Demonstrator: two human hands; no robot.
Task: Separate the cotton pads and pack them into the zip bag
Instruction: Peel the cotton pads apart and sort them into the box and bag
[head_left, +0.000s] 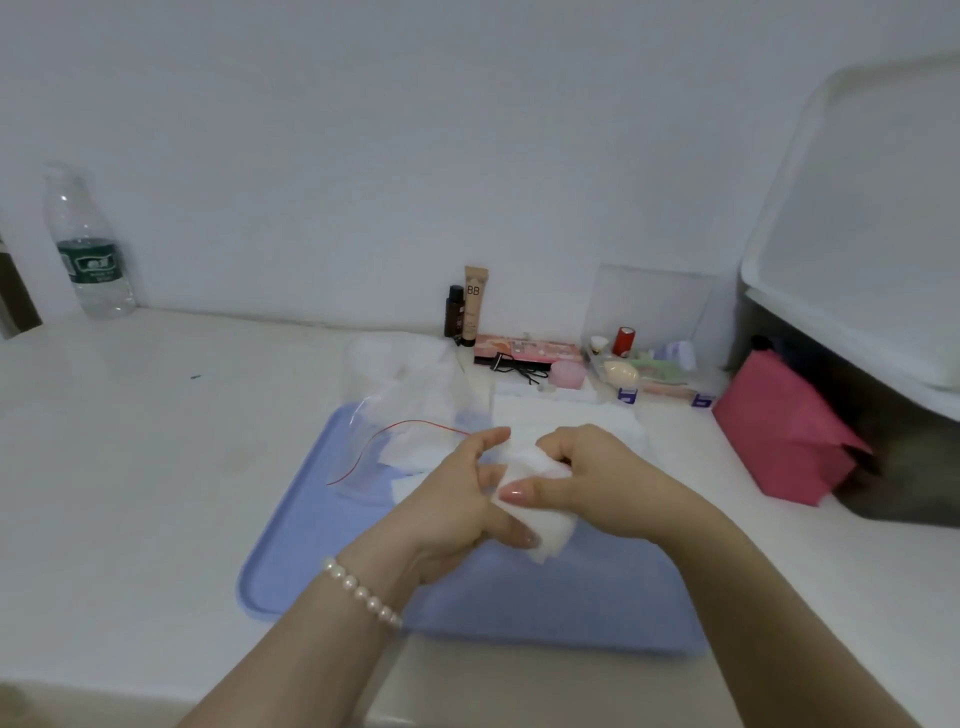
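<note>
Both hands meet over a light blue tray (322, 551) on the white counter. My left hand (457, 512) and my right hand (597, 480) pinch the same small stack of white cotton pads (548, 532) between thumbs and fingers, above the tray's middle. A clear zip bag (410, 410) with a red seal line lies on the tray's far left part, with white pads showing through it. More white pads (597, 418) lie at the tray's far right, just beyond my right hand.
A water bottle (88, 249) stands far left by the wall. Cosmetic tubes (470, 306), a pink palette box (524, 351) and a clear organiser (654, 338) of small items line the back. A pink bag (779, 436) and a storage bin (862, 260) stand on the right.
</note>
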